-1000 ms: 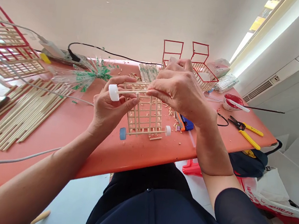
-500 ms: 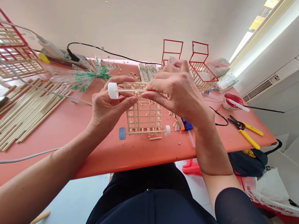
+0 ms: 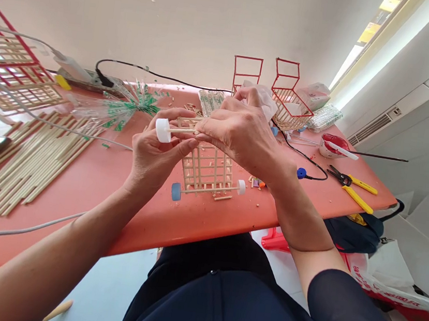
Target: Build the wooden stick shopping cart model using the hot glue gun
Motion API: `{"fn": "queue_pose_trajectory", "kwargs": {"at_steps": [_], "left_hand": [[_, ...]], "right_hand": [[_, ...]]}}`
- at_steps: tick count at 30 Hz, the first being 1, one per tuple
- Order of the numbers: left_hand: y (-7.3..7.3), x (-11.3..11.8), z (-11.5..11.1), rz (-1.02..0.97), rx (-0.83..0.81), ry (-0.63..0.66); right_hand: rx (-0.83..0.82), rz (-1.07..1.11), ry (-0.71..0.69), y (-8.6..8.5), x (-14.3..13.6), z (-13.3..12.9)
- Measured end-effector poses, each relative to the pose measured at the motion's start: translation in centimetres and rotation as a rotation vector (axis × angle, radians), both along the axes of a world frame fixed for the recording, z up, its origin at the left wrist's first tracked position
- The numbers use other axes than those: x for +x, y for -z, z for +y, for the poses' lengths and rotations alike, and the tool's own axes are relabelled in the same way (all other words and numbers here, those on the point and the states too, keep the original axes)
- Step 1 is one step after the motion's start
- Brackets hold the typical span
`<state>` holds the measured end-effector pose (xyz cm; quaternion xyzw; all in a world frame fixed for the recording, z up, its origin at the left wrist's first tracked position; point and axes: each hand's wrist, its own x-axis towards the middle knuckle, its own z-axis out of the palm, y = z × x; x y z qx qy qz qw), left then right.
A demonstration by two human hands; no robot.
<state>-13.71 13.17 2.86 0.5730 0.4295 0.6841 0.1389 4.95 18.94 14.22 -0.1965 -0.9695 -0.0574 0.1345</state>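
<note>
A small lattice frame of thin wooden sticks [image 3: 213, 168] leans above the table between my hands. Along its near edge runs a stick axle with a blue bottle cap [image 3: 175, 191] on the left end and a white cap [image 3: 241, 187] on the right. My left hand [image 3: 157, 145] grips the frame's upper left corner between thumb and fingers. Just there, a white bottle cap [image 3: 163, 130] sits on the end of a second wooden stick [image 3: 181, 131]. My right hand [image 3: 238, 127] pinches this stick farther along; its far end is hidden behind the fingers.
Loose wooden sticks [image 3: 37, 165] lie at left below a larger red-edged stick structure [image 3: 19, 63]. Red-trimmed stick carts [image 3: 294, 105] stand at the back. To the right are a red-stained bowl [image 3: 331, 146], yellow-handled pliers [image 3: 355, 188] and a blue knob on a black cable [image 3: 301, 173].
My right hand has slid left along the stick, closer to the white cap, and its forearm has swung left. The blue knob on the cable now shows. My left hand is almost unmoved.
</note>
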Motion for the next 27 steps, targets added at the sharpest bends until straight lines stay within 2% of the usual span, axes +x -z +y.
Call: {"fn": "queue_pose_trajectory", "kwargs": {"at_steps": [5, 14, 27], "left_hand": [[0.00, -0.03, -0.03, 0.007, -0.025, -0.025], [0.37, -0.64, 0.16, 0.036, 0.019, 0.029], [0.00, -0.38, -0.01, 0.019, -0.010, 0.012]], "right_hand": [[0.013, 0.016, 0.000, 0.19, 0.02, 0.05], [0.003, 0.061, -0.029, 0.49, 0.12, 0.23], [-0.012, 0.030, -0.022, 0.21, 0.09, 0.04]]}}
